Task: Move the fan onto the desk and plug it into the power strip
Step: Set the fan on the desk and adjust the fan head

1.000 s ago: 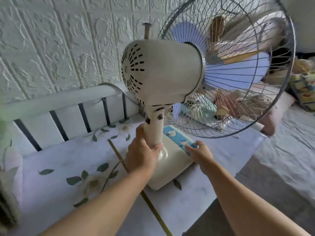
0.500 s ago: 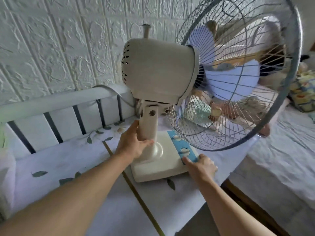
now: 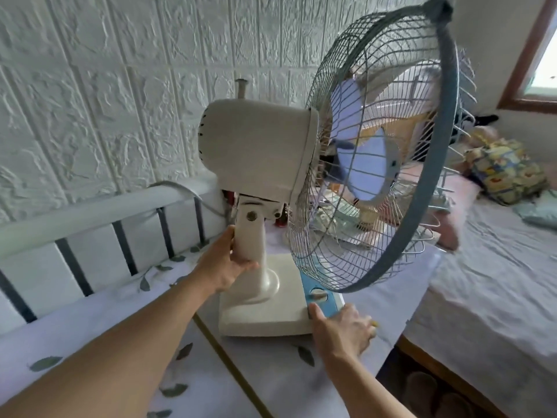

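A cream table fan [image 3: 259, 152] with pale blue blades and a wire cage stands on the desk [image 3: 99, 321], which is covered by a white cloth with a leaf print. My left hand [image 3: 224, 265] is wrapped around the fan's neck just below the motor housing. My right hand [image 3: 343, 327] grips the front right corner of the fan's base, with the thumb on the blue control panel [image 3: 319, 300]. The base rests flat on the cloth. A grey cord [image 3: 193, 194] runs over the rail behind the fan. No power strip is in sight.
A white rail with dark bars [image 3: 90, 218] edges the desk at the back, against a textured white wall. A bed [image 3: 497, 282] with pillows and a patterned bag [image 3: 506, 171] lies right of the desk. Clutter sits on the desk behind the cage. Slippers [image 3: 434, 393] lie below.
The fan has turned, so its cage now faces more to the right, and its base sits flat on the cloth. Both hands have kept their hold on the neck and base.
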`<state>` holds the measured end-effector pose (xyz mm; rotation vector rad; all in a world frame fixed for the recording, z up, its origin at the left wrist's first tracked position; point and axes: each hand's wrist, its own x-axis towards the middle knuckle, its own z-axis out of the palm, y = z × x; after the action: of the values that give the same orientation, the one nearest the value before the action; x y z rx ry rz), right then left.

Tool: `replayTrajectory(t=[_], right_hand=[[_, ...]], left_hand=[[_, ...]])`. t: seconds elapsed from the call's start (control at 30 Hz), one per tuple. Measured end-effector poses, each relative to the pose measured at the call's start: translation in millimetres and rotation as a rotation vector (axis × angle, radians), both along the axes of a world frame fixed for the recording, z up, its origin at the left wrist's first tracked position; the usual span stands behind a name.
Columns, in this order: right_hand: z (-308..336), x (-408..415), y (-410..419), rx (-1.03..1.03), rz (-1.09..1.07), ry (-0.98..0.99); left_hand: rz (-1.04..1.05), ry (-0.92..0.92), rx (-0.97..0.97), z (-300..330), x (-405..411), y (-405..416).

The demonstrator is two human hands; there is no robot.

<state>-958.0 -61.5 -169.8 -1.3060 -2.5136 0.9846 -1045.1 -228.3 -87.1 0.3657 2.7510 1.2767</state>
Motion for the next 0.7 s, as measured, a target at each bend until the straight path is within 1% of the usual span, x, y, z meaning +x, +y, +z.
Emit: replayTrajectory(t=[0.37,0.5,0.6,0.7], right_hand=[[7,-12,-9,-0.013,-0.038,-0.019],[10,-12,-8,-0.058,-0.043,0.014],[13,-4,-8,-0.076,0.002,0.016],[12,4,-10,-0.076,0.079,0.022]], left_hand=[[-0.049,-0.019,0.046,0,-21,-4],[-0.021,0.004,0.039,-2,-20,-4],[0.011,0.009,-0.003,-2,-16,-4],[0.038,-0.02,0.018,1,-12,-1]])
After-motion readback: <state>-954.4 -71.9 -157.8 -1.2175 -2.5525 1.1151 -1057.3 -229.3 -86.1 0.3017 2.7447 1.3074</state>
